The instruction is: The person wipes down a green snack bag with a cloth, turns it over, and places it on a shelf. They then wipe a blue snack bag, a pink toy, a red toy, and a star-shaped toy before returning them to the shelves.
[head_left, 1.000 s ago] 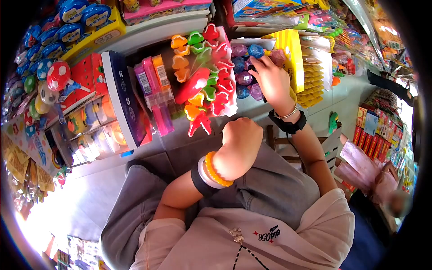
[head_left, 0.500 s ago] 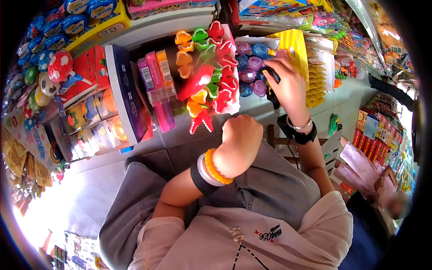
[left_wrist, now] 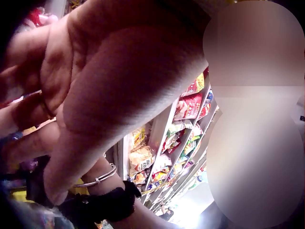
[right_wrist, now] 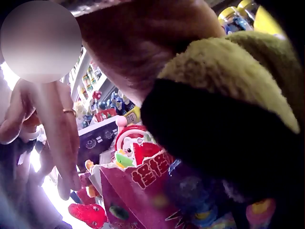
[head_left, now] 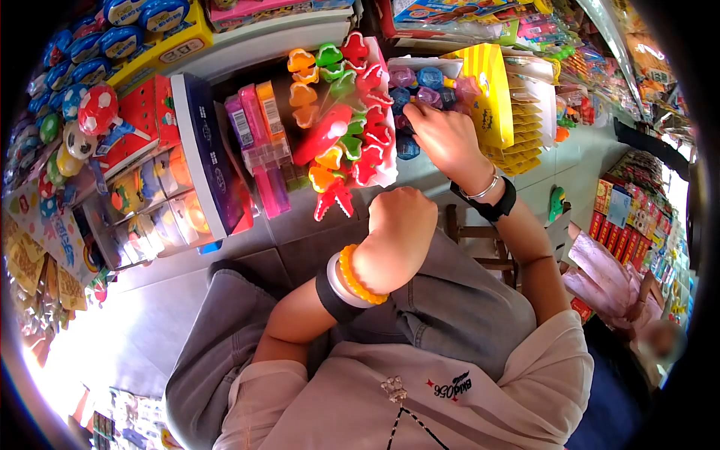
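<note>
My right hand (head_left: 448, 142) reaches over a box of blue and purple faceted balls (head_left: 430, 77), its fingers bent down among them. A dark thing (head_left: 448, 99) shows just past the fingers in the head view. Close by the palm in the right wrist view is a black thing with a fuzzy yellowish edge (right_wrist: 224, 62); its kind I cannot tell. My left hand (head_left: 403, 234) hangs above the lap, holding nothing. Its fingers (right_wrist: 57, 138) point loosely downward in the right wrist view.
Left of the balls stands a box of red, green and orange animal-shaped toys (head_left: 367, 120). A yellow striped carton (head_left: 491, 97) stands on the right. Pink and orange packs (head_left: 259, 142) and a dark blue box (head_left: 202, 150) lie farther left. Another person (head_left: 611, 277) is at the right.
My right hand left the upper blue ball, drew back to the right with a black thing showing under it, then moved left over the balls again. The left hand has stayed put.
</note>
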{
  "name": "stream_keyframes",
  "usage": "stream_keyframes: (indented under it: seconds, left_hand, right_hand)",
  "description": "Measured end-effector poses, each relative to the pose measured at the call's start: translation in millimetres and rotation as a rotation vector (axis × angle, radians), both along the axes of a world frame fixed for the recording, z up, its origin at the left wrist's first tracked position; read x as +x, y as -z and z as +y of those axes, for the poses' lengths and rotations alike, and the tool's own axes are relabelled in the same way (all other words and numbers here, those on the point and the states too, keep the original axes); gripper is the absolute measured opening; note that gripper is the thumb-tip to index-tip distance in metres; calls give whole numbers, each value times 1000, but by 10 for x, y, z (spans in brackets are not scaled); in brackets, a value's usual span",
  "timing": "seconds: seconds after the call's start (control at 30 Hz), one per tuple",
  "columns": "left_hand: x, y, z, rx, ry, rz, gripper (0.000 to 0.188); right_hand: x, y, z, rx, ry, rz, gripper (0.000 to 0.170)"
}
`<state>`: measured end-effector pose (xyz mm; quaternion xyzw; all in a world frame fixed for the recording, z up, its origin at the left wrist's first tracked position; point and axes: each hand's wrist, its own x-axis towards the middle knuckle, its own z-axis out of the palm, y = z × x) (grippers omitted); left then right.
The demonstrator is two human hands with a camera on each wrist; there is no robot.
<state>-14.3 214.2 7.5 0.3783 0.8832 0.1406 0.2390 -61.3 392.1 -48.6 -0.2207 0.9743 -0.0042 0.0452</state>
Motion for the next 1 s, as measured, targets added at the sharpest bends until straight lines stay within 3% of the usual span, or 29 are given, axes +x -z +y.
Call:
stream_keyframes:
  seconds: [0.1, 0.2, 0.43, 0.53, 0.8, 0.9, 1.0]
  left_hand:
    - [-29, -35, -16, 40, 17, -65, 5]
    - [-13, -26, -21, 53, 29, -90, 7]
    - [-6, -34, -33, 41, 15, -96, 8]
    - [-55, -63, -36, 42, 59, -205, 8]
    - [14, -81, -15, 25, 40, -130, 8]
    - [-107, -110, 27, -42, 133, -325, 25]
    - [-93, -119, 41, -46, 89, -329, 26]
  right_hand:
    - [-68, -87, -108, 127, 113, -136, 35]
    - [-65, -164, -124, -46, 60, -47, 20]
    - [-76, -167, -83, -41, 138, -121, 25]
    - [-90, -160, -50, -106, 139, -134, 26]
    - [-141, -223, 9, -142, 138, -240, 28]
    - [-157, -178, 64, -117, 164, -266, 28]
    - [-152, -191, 1, -64, 109, -244, 32]
